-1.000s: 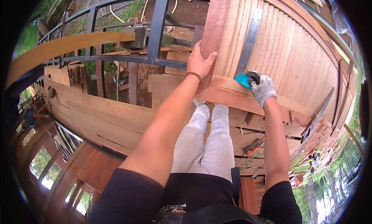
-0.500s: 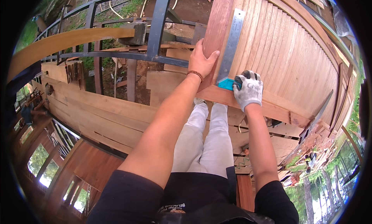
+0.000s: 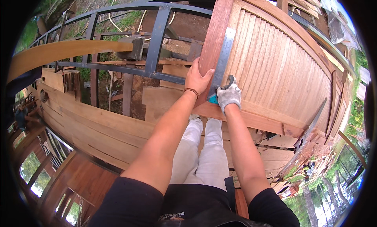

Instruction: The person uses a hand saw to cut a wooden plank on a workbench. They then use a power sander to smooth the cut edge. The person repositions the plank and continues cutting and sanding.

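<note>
My left hand (image 3: 198,78), bare with a bead bracelet at the wrist, presses flat on a reddish wooden board (image 3: 215,34) that forms the left frame of a slatted wooden panel (image 3: 275,66). My right hand (image 3: 229,94), in a grey work glove, grips the blue handle of a metal square (image 3: 224,56). The square's steel blade lies along the edge of the reddish board, between the board and the slats. Both hands sit close together at the panel's lower left corner.
A dark metal railing frame (image 3: 157,38) runs behind the board, with bare soil and grass below. A pale curved plank (image 3: 59,52) rests on the railing at left. Wide planks (image 3: 90,125) lie beneath my legs. A handsaw (image 3: 310,127) leans at the panel's right end.
My right hand slid the square left along the panel's bottom rail until its blade lay against the reddish board. My left hand stayed on the board.
</note>
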Tool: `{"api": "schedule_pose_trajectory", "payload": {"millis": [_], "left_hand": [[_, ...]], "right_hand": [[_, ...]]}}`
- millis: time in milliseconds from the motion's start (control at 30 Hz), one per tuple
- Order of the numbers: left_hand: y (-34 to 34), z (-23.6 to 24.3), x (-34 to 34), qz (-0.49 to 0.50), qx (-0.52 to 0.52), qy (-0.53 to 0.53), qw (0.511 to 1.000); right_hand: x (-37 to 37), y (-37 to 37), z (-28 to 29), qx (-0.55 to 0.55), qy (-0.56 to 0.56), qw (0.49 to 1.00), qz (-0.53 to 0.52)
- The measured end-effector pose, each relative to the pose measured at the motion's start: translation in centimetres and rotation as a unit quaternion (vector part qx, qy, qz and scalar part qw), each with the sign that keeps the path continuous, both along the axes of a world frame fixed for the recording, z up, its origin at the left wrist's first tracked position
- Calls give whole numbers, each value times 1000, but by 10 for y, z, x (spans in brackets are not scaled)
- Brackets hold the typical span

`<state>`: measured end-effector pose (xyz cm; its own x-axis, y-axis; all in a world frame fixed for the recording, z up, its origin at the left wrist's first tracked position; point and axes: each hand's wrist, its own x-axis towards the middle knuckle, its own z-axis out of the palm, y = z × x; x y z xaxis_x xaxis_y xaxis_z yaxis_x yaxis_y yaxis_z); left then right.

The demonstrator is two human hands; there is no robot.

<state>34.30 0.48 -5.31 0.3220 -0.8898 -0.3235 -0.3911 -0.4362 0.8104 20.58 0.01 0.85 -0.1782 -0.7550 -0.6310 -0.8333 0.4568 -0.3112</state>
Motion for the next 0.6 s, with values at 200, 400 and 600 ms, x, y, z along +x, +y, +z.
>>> {"api": "schedule_pose_trajectory", "payload": {"millis": [200, 400, 600], "left_hand": [[-1, 2, 2, -2, 15, 14, 1000], [-1, 5, 1, 6, 26, 17, 1000], [-1, 3, 1, 4, 29, 4, 1000]], "right_hand": [[-10, 17, 14, 34, 9, 994, 102], [-43, 45, 7, -117, -11, 958, 263], [-46, 57, -7, -167, -41, 958, 231]]}}
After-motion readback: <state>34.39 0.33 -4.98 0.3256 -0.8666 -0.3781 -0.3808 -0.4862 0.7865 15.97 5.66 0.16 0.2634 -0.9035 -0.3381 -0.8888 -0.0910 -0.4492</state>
